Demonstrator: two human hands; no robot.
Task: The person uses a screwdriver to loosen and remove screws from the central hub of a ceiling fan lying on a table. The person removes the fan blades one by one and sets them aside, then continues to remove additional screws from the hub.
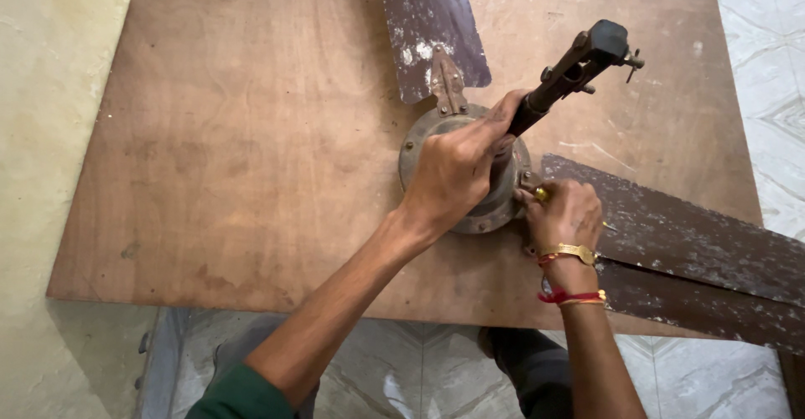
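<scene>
An old ceiling fan motor (470,209), round and rusty, lies on a brown plywood board (251,134), a little right of the board's middle. One dark downrod (570,75) rises out of the motor and leans up to the right, ending in a black cap. The left hand (457,167) lies over the top of the motor, its fingers wrapped around the foot of the downrod. Just right of the motor, the right hand (566,213) is closed on a small tool with a yellow handle (542,192), pressed at the motor's rim; the tool's tip is hidden. Three worn brown blades show: one blade (432,29) stretches away beyond the motor, and two blades (696,251) spread to its right, one overlapping the other. The board rests on a pale tiled floor (771,67).
</scene>
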